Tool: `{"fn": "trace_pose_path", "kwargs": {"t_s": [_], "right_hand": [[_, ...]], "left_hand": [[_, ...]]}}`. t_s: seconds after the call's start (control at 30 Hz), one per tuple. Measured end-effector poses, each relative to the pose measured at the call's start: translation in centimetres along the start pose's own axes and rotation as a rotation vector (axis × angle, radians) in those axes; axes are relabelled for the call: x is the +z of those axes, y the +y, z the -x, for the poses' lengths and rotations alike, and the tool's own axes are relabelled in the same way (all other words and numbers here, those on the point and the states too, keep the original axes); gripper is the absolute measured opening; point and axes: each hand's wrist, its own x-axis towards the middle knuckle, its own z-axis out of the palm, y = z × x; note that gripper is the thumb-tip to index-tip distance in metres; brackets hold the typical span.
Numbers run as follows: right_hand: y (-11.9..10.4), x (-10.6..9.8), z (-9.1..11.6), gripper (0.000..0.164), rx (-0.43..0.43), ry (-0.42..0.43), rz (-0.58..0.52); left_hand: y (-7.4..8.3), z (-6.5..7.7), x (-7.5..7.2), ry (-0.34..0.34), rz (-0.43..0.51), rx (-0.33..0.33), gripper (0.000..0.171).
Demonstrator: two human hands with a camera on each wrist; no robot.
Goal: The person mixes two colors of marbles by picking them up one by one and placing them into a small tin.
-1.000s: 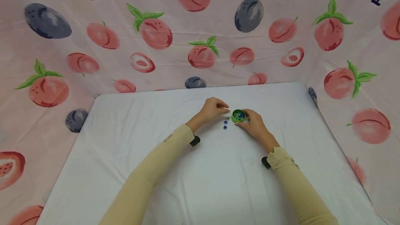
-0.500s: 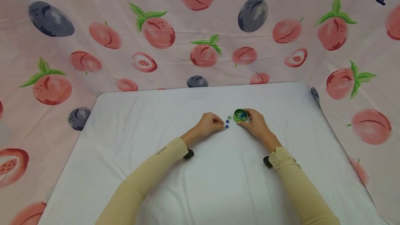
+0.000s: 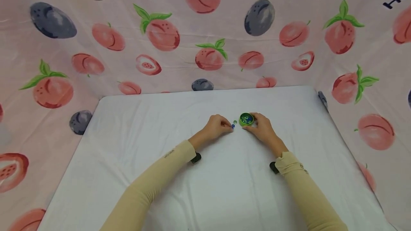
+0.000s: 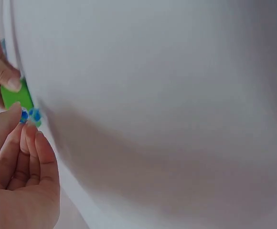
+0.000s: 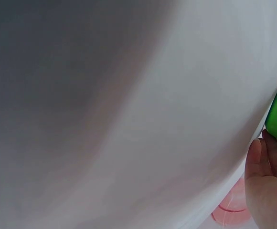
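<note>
My left hand [image 3: 213,127] pinches a blue-and-clear marble [image 4: 25,115] between thumb and fingertip, best seen in the left wrist view. Just beyond it is a second blue marble [image 4: 35,114]. In the head view a blue marble [image 3: 233,126] shows at the fingertips, and a pale green marble [image 3: 235,122] lies between that hand and a small round green bowl [image 3: 241,123]. Blue and green marbles fill part of the bowl. My right hand [image 3: 264,128] grips the bowl's right side, thumb at the front; its far fingers are partly hidden.
A white cloth covers the table [image 3: 205,174]. Behind and beside it hangs a pink fruit-print curtain [image 3: 179,74]. Dark wrist cameras [image 3: 196,158] sit under both cuffs.
My left hand came down from above the green marble to the nearest blue one, and now pinches it, slightly raised toward the other blue marble. The right hand keeps holding the bowl.
</note>
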Motion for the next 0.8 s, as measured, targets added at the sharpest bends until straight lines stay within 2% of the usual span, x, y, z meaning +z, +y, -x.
{"fn": "trace_pose_path", "kwargs": {"t_s": [0.17,0.3,0.47,0.67,0.8], "right_hand": [[0.0,0.0,0.0,0.063,-0.002,-0.001,0.0],[0.0,0.0,0.1,0.062,-0.01,0.005,-0.001],[0.2,0.1,0.1,0.061,-0.022,0.01,-0.019],[0.4,0.2,0.1,0.06,-0.022,0.0,-0.029],[0.4,0.0,0.0,0.06,-0.035,0.007,-0.015]], "left_hand": [[1.4,-1.1,-1.4,0.059,0.018,-0.041,0.015],[2.7,-2.5,-1.7,0.068,-0.016,-0.025,0.017],[3.4,-3.8,-0.6,0.037,-0.042,0.011,0.02],[3.4,-4.1,0.9,-0.004,-0.031,-0.003,0.018],[3.3,-4.1,1.3,-0.011,-0.012,-0.01,0.018]]}}
